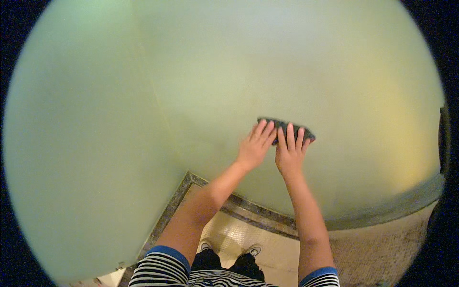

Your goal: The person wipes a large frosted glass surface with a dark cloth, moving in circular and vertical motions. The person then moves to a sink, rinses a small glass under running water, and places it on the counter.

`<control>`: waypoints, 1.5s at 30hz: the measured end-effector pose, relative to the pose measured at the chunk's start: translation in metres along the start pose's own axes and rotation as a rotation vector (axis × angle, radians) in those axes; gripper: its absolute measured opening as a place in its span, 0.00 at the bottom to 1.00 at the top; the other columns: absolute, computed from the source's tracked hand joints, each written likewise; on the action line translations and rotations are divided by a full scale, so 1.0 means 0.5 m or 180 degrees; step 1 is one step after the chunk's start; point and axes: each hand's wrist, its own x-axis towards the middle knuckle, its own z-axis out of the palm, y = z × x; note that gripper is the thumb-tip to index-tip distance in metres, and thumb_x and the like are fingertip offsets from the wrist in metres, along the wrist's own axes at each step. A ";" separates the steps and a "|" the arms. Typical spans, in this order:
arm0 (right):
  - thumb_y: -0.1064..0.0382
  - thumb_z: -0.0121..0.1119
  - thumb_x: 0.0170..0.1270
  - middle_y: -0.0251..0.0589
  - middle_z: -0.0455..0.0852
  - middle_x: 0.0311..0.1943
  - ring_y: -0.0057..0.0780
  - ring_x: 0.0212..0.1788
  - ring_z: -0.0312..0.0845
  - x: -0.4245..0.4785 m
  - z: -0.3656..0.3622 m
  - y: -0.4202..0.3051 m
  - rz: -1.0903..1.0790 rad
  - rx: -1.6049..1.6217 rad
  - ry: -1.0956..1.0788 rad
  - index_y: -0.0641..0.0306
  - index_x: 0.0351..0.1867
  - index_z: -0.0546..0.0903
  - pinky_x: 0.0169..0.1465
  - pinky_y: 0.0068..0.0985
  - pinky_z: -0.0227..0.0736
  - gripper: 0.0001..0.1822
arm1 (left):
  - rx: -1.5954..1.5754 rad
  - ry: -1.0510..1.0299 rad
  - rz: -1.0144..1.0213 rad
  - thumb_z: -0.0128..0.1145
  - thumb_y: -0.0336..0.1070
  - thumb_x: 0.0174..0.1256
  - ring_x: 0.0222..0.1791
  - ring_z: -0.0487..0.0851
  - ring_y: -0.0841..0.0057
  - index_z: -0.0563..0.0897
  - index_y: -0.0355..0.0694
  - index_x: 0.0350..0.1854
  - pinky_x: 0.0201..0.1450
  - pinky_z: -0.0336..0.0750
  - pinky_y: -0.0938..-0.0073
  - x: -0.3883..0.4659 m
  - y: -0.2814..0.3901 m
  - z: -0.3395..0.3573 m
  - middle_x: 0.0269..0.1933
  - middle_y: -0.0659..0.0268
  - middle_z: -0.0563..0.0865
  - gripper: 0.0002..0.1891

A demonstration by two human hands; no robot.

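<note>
Both arms reach out to a pale green frosted panel, apparently a glass wall [215, 82], and meet at a dark folded cloth or pad [281, 123]. The fingers of my left hand [255, 145] lie spread over the cloth's left part. Over its right part rest the spread fingers of my right hand [292, 150]. The cloth is pressed flat against the panel, tilted down to the right. The thumbs and the cloth's underside are hidden.
A second panel face [82, 143] meets the first at a corner on the left. Dark stone edging [251, 206] follows the panels' foot. Below are a light shiny floor [229, 229], my shoes and a brown textured floor area [373, 247]. A dark vertical object [444, 140] stands at the right rim.
</note>
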 end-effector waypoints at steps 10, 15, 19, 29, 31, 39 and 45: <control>0.68 0.48 0.58 0.38 0.75 0.54 0.38 0.60 0.64 0.029 -0.049 -0.068 -0.0671 0.0737 -0.0132 0.57 0.47 0.79 0.62 0.38 0.51 0.15 | -0.1000 -0.0391 -0.1327 0.50 0.26 0.55 0.65 0.55 0.54 0.61 0.39 0.62 0.64 0.57 0.60 -0.103 0.035 -0.130 0.67 0.51 0.55 0.29; 0.78 0.46 0.47 0.47 0.76 0.50 0.43 0.54 0.68 0.045 -0.072 -0.182 0.0185 0.2491 -0.0490 0.58 0.49 0.77 0.60 0.36 0.56 0.25 | -0.2462 0.0139 -0.3169 0.55 0.39 0.59 0.61 0.63 0.60 0.62 0.38 0.62 0.61 0.60 0.66 -0.169 -0.018 -0.192 0.62 0.52 0.64 0.29; 0.85 0.38 0.45 0.46 0.72 0.54 0.38 0.55 0.68 0.030 -0.120 -0.311 0.1073 0.3631 -0.1030 0.62 0.52 0.75 0.58 0.25 0.60 0.30 | -0.3913 0.0435 -0.3778 0.58 0.44 0.57 0.53 0.71 0.71 0.63 0.39 0.61 0.55 0.66 0.72 -0.171 -0.039 -0.314 0.54 0.59 0.73 0.31; 0.83 0.43 0.39 0.51 0.71 0.54 0.49 0.58 0.64 0.224 -0.118 -0.513 0.0438 0.4215 0.0050 0.63 0.49 0.77 0.62 0.37 0.55 0.30 | -0.0601 0.1117 -0.2464 0.58 0.24 0.49 0.47 0.72 0.57 0.73 0.39 0.47 0.48 0.69 0.66 -0.103 -0.170 -0.576 0.45 0.54 0.73 0.20; 0.82 0.44 0.40 0.52 0.69 0.54 0.50 0.59 0.63 0.309 -0.085 -0.559 0.0374 0.4341 0.0483 0.63 0.48 0.77 0.63 0.39 0.54 0.29 | 0.0149 0.1318 -0.1879 0.57 0.24 0.49 0.48 0.71 0.56 0.73 0.39 0.46 0.49 0.69 0.65 -0.059 -0.232 -0.603 0.46 0.53 0.72 0.19; 0.70 0.50 0.53 0.58 0.54 0.63 0.59 0.65 0.46 0.546 0.022 -0.716 0.0207 0.4371 0.0801 0.64 0.60 0.63 0.65 0.48 0.44 0.29 | 0.2534 0.0927 -0.0359 0.54 0.25 0.52 0.50 0.70 0.60 0.77 0.39 0.41 0.49 0.69 0.66 0.086 -0.440 -0.701 0.51 0.55 0.72 0.12; 0.53 0.42 0.62 0.61 0.48 0.65 0.67 0.65 0.38 0.567 0.061 -0.770 0.0129 0.4254 0.1164 0.61 0.62 0.60 0.63 0.59 0.36 0.27 | 0.3978 0.0436 0.0210 0.51 0.36 0.55 0.62 0.63 0.70 0.78 0.41 0.50 0.59 0.58 0.68 0.068 -0.423 -0.690 0.58 0.69 0.73 0.19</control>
